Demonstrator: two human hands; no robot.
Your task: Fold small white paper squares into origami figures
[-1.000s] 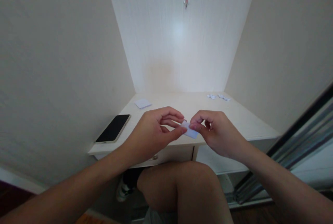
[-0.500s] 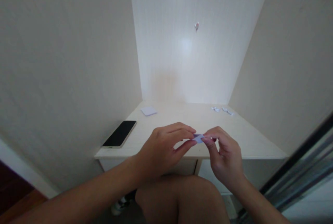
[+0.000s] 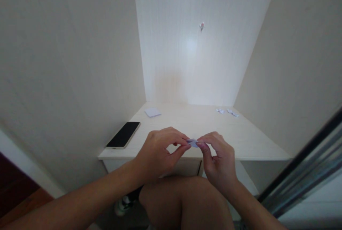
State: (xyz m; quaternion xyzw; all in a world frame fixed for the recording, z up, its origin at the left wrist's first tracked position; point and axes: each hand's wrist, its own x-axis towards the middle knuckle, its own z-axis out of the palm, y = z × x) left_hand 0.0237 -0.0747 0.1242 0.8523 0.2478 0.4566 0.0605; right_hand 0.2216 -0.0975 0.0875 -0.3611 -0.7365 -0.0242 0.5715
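Observation:
A small pale bluish-white piece of folded paper (image 3: 193, 143) is held between both hands, just above the front edge of the desk. My left hand (image 3: 162, 151) pinches its left end between thumb and fingers. On the other end, my right hand (image 3: 217, 157) grips it with thumb and forefinger. Fingertips cover most of the paper, so its full shape is hidden. Toward the back left of the desk lies a flat stack of white paper squares (image 3: 152, 112). Small folded white paper pieces (image 3: 233, 112) rest near the back right corner.
A black-screened phone (image 3: 123, 135) lies at the left edge of the pale desk (image 3: 181, 116). Panels enclose the desk on the left, back and right, with a small hook (image 3: 201, 26) on the back one. My knees are below the front edge.
Both hands have shifted a little to the left, carrying the folded paper with them. My left fingers have drawn closer together on it. The things on the desk lie as before.

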